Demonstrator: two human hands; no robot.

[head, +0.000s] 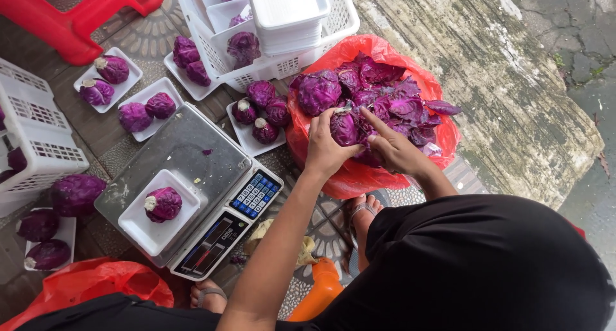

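My left hand (323, 150) grips a small purple cabbage (344, 129) over a red plastic bag (359, 177) full of purple cabbages and loose leaves (385, 90). My right hand (396, 152) is against the same cabbage from the right, with its index finger stretched out. It holds a small knife whose metal blade (344, 109) shows just above the cabbage. Left of my arm stands a digital scale (192, 170). On it is a white foam tray (154, 212) with one trimmed cabbage (163, 203).
White trays holding trimmed cabbages (260, 116) lie around the scale. A white basket (276, 64) with stacked empty trays stands behind, another basket (32, 138) at left. A red stool (77, 16), a second red bag (90, 283) and my sandalled feet (362, 218) are close by.
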